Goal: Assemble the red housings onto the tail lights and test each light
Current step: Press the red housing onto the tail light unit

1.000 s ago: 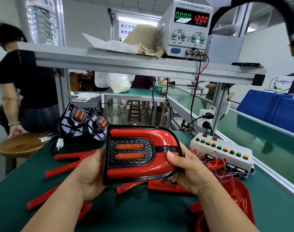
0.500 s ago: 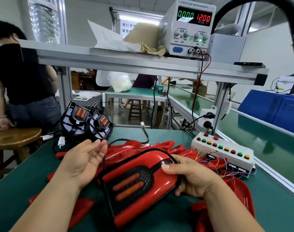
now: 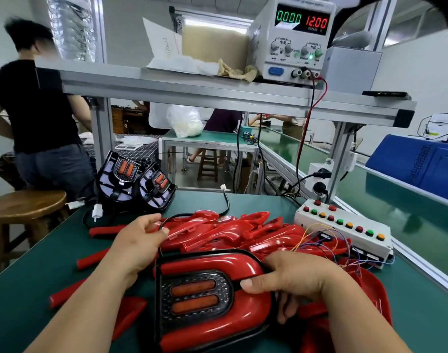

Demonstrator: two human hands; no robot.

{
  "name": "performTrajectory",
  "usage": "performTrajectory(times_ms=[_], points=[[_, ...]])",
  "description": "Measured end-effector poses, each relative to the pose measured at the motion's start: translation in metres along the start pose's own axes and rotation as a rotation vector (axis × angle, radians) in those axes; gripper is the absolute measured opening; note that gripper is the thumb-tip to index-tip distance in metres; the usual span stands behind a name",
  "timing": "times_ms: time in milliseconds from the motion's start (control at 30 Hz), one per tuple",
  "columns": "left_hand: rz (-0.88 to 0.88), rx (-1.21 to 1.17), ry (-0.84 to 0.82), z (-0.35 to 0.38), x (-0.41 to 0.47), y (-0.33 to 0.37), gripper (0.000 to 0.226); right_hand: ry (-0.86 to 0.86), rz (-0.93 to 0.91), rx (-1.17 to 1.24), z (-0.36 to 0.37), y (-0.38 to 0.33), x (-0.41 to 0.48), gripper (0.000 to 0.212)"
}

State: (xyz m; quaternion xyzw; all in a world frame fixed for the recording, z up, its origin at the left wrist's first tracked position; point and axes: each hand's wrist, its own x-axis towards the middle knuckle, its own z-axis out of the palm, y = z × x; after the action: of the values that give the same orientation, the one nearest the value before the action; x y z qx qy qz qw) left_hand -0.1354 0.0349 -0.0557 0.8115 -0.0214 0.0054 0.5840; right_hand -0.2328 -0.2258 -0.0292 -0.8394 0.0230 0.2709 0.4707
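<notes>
Head view, left hand (image 3: 138, 243) (open before) pinching cable (image 3: 227, 202), right hand (image 3: 291, 278) gripping tail light (image 3: 207, 299)

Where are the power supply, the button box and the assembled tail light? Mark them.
power supply (image 3: 291, 64), head view, front panel.
button box (image 3: 327, 230), head view, white casing.
assembled tail light (image 3: 192, 296), head view, lens between the orange strips.

**The shop around my bench**

I face a green-topped bench (image 3: 243, 201) under a long aluminium shelf (image 3: 192, 94) on grey posts. A round wooden stool (image 3: 26, 202) stands at my left, near a person in a black shirt (image 3: 34, 105). Beyond, a second green table (image 3: 207, 139) has a wooden stool (image 3: 208, 164) beneath it. The walls (image 3: 421, 72) are white, and a strip light (image 3: 217, 21) glows overhead.
</notes>
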Motion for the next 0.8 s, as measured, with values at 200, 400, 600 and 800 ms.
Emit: performTrajectory(times_ms=[200, 400, 600, 800], points=[[0.038, 0.194, -0.004, 0.004, -0.001, -0.002, 0.059, 0.06, 0.075, -0.144, -0.002, 0.0, -0.004, 0.064], [0.085, 0.071, 0.035, 0.006, 0.001, 0.001, 0.031, 0.161, 0.113, -0.296, -0.006, 0.0, -0.005, 0.097], [0.187, -0.208, -0.057, 0.01, 0.001, 0.005, 0.035, 0.475, -0.044, -0.283, -0.008, 0.001, -0.001, 0.064], [0.381, -0.257, -0.157, 0.005, -0.003, 0.006, 0.028, 0.76, -0.46, -0.142, 0.004, 0.001, 0.022, 0.049]])
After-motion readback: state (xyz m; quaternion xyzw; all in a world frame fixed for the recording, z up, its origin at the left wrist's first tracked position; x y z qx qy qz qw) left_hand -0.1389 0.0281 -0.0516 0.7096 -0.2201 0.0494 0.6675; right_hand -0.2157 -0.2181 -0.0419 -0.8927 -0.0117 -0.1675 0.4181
